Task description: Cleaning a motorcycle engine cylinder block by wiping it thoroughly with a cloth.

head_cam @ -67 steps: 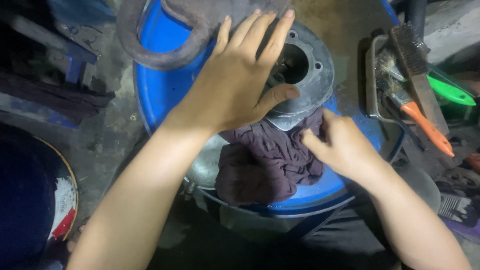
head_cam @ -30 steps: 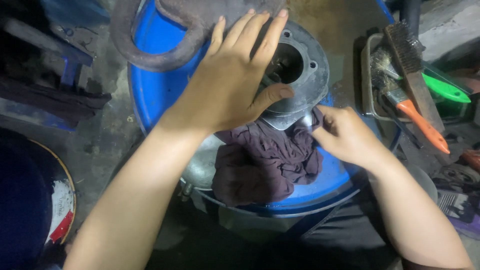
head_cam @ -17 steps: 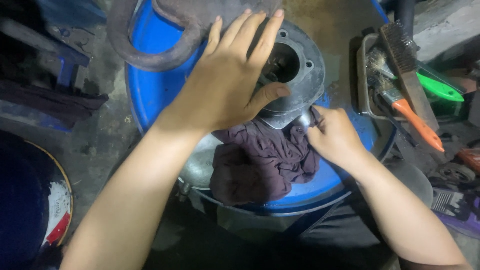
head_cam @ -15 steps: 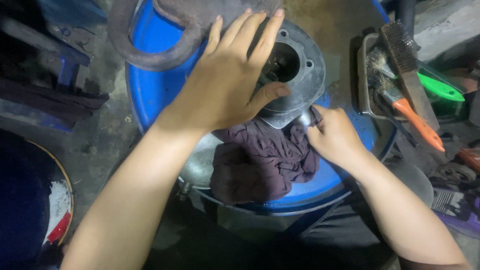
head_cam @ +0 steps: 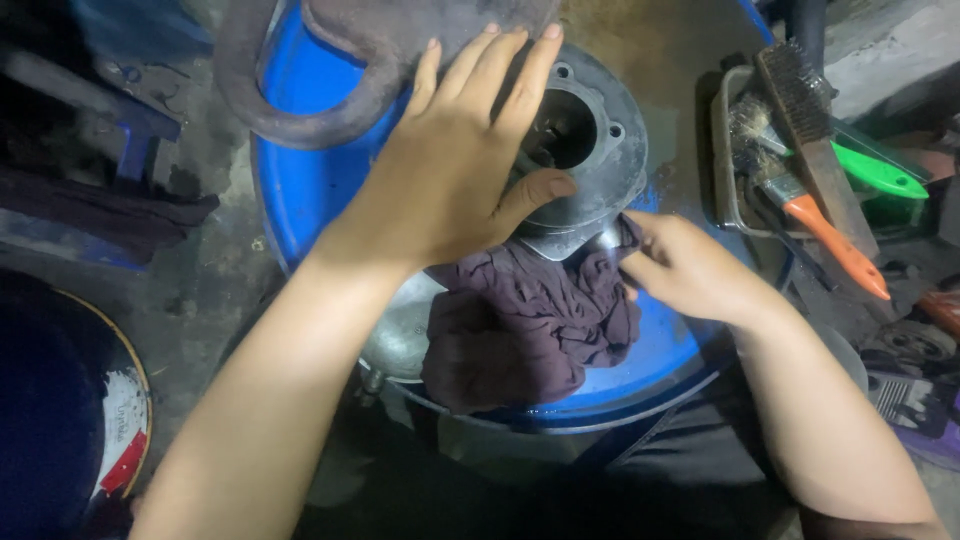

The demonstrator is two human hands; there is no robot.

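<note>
— Head view: where did the metal part sit from your hands?

— The grey metal cylinder part lay on the blue drum lid, its round bore facing up at me. My left hand was spread flat over its left side, fingers pointing away from me, thumb pressed against the near rim. My right hand was just right of it and a little nearer me, pinching the edge of the dark maroon rag against the flange corner.

— So which hand was closer?

— The left one, already on it. The rag trailed from the part toward me.

— Any labels or packages around?

— No packages. At the right a tray held a wire brush, an orange-handled brush and a green handle. Far left sat a dark round can with a white and red patch.
</note>
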